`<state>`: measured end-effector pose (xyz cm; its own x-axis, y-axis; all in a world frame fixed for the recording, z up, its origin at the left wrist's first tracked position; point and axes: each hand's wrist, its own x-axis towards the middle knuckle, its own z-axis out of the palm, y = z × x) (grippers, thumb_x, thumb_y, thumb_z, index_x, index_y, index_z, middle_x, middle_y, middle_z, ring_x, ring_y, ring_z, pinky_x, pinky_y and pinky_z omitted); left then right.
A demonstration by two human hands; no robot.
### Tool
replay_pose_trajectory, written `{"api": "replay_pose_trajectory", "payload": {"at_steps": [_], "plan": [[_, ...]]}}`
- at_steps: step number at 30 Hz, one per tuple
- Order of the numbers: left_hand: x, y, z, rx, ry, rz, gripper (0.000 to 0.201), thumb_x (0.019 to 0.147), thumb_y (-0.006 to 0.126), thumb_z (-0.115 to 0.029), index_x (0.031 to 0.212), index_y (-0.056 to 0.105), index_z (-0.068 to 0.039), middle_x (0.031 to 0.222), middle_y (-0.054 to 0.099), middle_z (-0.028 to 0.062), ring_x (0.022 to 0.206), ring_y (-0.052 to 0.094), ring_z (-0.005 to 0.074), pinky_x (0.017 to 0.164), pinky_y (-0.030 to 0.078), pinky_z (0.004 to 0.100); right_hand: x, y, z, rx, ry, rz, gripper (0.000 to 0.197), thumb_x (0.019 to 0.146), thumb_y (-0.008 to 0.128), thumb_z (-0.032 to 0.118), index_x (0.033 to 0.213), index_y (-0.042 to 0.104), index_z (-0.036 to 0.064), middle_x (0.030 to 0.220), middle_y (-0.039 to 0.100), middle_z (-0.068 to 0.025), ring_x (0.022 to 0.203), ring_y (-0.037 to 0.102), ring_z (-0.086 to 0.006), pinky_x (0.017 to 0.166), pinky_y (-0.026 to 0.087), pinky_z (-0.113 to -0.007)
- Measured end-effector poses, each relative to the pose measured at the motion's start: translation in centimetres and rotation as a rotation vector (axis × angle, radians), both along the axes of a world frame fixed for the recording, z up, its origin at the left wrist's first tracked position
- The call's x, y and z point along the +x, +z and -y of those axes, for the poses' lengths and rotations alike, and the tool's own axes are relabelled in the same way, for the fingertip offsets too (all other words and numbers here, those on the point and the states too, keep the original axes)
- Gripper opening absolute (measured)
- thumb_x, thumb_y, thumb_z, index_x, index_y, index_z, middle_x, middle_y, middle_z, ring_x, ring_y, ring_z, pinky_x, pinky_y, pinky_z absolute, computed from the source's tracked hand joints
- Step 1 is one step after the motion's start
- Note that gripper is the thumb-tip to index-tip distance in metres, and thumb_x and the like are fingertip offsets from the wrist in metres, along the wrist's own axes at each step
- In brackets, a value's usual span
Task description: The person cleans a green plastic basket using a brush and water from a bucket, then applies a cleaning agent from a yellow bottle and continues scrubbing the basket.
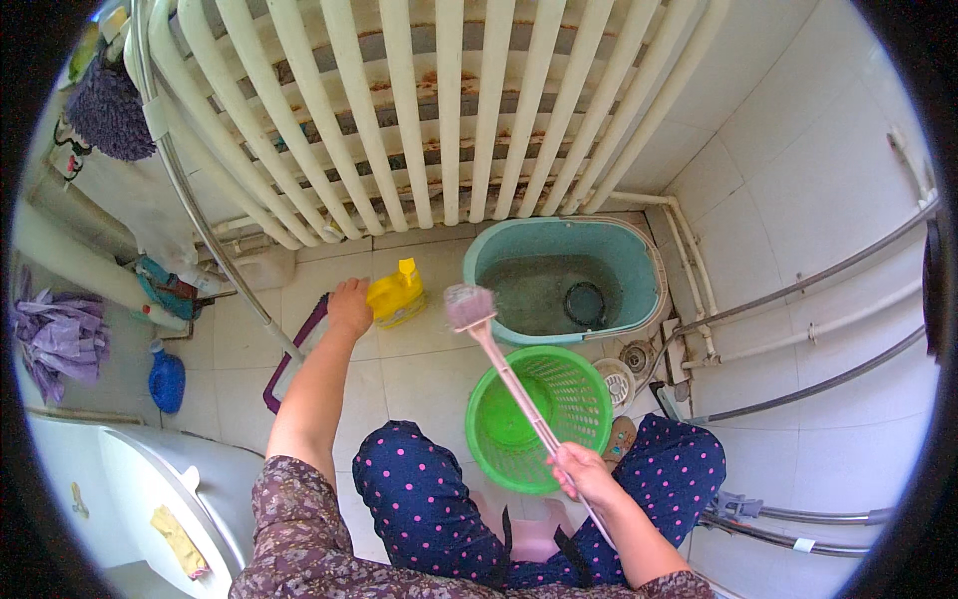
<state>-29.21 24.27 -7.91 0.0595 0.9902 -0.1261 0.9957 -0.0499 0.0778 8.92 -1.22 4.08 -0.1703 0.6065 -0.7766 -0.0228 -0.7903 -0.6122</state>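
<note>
My right hand is wrapped round the pink handle of a long-handled brush. The brush's pale, fuzzy head is raised near the left rim of the light-blue tub, which holds greyish water and a dark round object. Below the brush handle stands a green perforated basket. My left hand reaches forward, fingers together and bent downward, their tips hidden. It is right beside a yellow bottle and a purple-edged flat frame; what it grips, if anything, does not show.
A cream radiator spans the far wall, with a metal hose hanging at its left. A blue bottle stands at the left. A round floor drain lies beside the basket. Pipes run along the right wall.
</note>
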Motion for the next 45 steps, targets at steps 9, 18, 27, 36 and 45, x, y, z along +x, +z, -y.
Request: {"api": "replay_pose_trajectory", "payload": {"at_steps": [9, 18, 27, 36, 45], "plan": [[4.1, 2.9, -3.2, 0.059, -0.212, 0.14, 0.044, 0.076, 0.053, -0.006, 0.119, 0.054, -0.012, 0.123, 0.052, 0.0051, 0.12, 0.042, 0.0275, 0.098, 0.037, 0.0424, -4.0, -4.5, -5.0, 0.235, 0.452, 0.609, 0.031, 0.092, 0.045, 0.038, 0.093, 0.06, 0.0107, 0.073, 0.06, -0.0056, 0.067, 0.059, -0.0198, 0.063, 0.046, -0.035], [3.6, 3.1, -3.2, -0.077, -0.273, -0.013, 0.053, 0.079, 0.048, -0.006, 0.13, 0.049, -0.022, 0.133, 0.047, -0.0018, 0.131, 0.031, 0.0278, 0.106, 0.027, 0.0469, -4.1, -7.6, -6.2, 0.179, 0.379, 0.543, 0.029, 0.092, 0.045, 0.036, 0.092, 0.061, 0.0116, 0.069, 0.061, -0.0055, 0.066, 0.059, -0.0202, 0.063, 0.045, -0.036], [3.7, 1.1, -3.0, 0.058, -0.245, 0.017, 0.038, 0.082, 0.05, -0.017, 0.119, 0.058, -0.019, 0.124, 0.054, -0.0019, 0.126, 0.037, 0.0272, 0.106, 0.027, 0.046, -5.0, -9.0, -6.6, 0.177, 0.302, 0.424, 0.028, 0.093, 0.046, 0.031, 0.091, 0.061, 0.0078, 0.065, 0.057, -0.0031, 0.06, 0.054, -0.0146, 0.058, 0.043, -0.031], [4.1, -0.9, -3.2, 0.12, -0.253, 0.01, 0.032, 0.081, 0.051, -0.017, 0.11, 0.063, -0.016, 0.123, 0.056, -0.0009, 0.122, 0.04, 0.0259, 0.104, 0.029, 0.0431, -4.7, -10.1, -6.1, 0.19, 0.27, 0.367, 0.028, 0.094, 0.046, 0.03, 0.091, 0.06, 0.0062, 0.065, 0.055, -0.0018, 0.058, 0.051, -0.0126, 0.055, 0.041, -0.029], [3.1, 1.7, -2.9, 0.134, -0.267, 0.022, 0.042, 0.075, 0.053, -0.009, 0.116, 0.06, -0.015, 0.126, 0.055, -0.0019, 0.121, 0.042, 0.0249, 0.102, 0.03, 0.0417, -4.7, -10.0, -5.8, 0.242, 0.29, 0.433, 0.026, 0.093, 0.047, 0.029, 0.089, 0.061, 0.0076, 0.063, 0.055, -0.0028, 0.058, 0.052, -0.014, 0.056, 0.042, -0.03]]}}
